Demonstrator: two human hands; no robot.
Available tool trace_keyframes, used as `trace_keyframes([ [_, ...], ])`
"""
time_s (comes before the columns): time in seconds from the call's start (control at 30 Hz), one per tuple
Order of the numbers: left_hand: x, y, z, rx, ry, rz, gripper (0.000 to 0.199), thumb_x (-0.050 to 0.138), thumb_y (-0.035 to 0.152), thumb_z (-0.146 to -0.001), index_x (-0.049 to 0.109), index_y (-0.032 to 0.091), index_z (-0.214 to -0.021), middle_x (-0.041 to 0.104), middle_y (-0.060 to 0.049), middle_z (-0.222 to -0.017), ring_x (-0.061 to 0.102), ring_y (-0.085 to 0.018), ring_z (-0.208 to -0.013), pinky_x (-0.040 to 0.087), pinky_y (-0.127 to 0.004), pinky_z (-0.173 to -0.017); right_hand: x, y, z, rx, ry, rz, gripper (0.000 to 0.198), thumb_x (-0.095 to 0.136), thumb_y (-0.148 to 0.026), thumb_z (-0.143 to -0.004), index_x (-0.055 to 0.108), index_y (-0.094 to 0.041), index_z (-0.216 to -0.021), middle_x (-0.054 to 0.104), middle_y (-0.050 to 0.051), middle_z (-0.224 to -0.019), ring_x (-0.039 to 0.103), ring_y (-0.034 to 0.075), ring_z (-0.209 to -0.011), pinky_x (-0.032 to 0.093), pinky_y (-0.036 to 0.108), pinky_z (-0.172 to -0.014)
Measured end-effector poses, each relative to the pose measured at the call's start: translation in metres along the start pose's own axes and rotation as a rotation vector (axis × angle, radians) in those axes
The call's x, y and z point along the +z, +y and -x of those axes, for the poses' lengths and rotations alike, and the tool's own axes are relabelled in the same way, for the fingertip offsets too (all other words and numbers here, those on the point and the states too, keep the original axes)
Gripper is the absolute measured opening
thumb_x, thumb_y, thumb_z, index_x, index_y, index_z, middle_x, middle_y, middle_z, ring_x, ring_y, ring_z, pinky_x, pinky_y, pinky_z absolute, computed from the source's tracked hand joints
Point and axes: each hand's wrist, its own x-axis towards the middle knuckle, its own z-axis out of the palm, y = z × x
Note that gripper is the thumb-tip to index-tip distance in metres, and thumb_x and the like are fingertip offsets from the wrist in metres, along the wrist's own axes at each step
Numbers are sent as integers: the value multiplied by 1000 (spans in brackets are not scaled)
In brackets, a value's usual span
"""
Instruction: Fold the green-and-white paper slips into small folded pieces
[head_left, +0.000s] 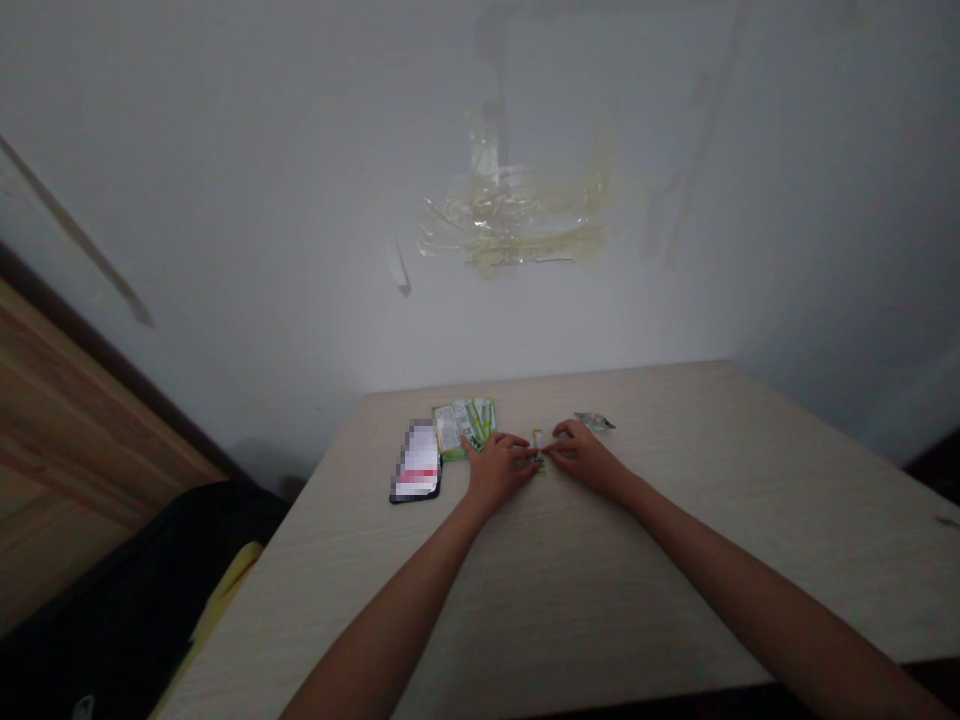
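Bare forearms point(409, 590); left hand point(499, 466), right hand point(589, 458) narrowly pinching slim strip point(538, 440) (green-tinged) above wood-grain tabletop point(600, 590).

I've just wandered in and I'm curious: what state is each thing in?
Phone: flat, screen lit
Pack: flat, partly hidden
Strip: partly hidden
Left hand: at the strip, grip unclear
Right hand: at the strip, grip unclear
Wrapper: lying loose, opened or not unclear
Tape: stuck up, wrinkled

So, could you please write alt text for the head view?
A person's left hand and right hand meet at a small strip on a table. Green-printed pieces and a phone lie to the left, a shiny piece beyond the right hand.
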Motion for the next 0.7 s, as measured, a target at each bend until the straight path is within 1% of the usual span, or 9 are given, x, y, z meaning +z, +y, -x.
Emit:
trace_keyframes([
  [0.1,0,-1,0,15,5,31,25,62,48,-83,70,42,-106,67,1,-118,48,-28,-119,-6,-76,-105,4,3,-3,15,25,39,18,59,-24,-87,75,-21,-93,55,12,-112,53,22,-108,43,42,-99],
  [0.23,2,-2,0,22,23,61,24,63,47,-83,70,41,-105,68,1,-116,48,-28,-120,-8,-75,-105,9,6,-8,53,42,89,21,56,-25,-90,75,-21,-98,54,12,-114,53,23,-110,44,42,-99],
  [0.4,4,-4,0,31,33,66,23,63,47,-83,70,42,-105,68,3,-117,49,-27,-119,-10,-76,-103,12,3,-11,61,41,182,28,51,-21,-92,69,-22,-113,54,12,-114,53,22,-109,45,41,-98],
  [0.5,3,-3,0,32,34,62,23,63,46,-84,69,42,-105,68,3,-117,49,-28,-119,-10,-77,-102,11,-1,-12,62,30,229,32,48,-20,-92,63,-20,-121,54,13,-115,52,23,-109,44,42,-98],
  [0.7,-2,2,3,30,7,19,25,60,47,-85,67,44,-108,67,3,-119,48,-28,-119,-12,-78,-101,4,-6,-9,51,-2,181,36,48,-20,-91,59,-20,-126,53,13,-116,51,24,-111,42,43,-100],
])
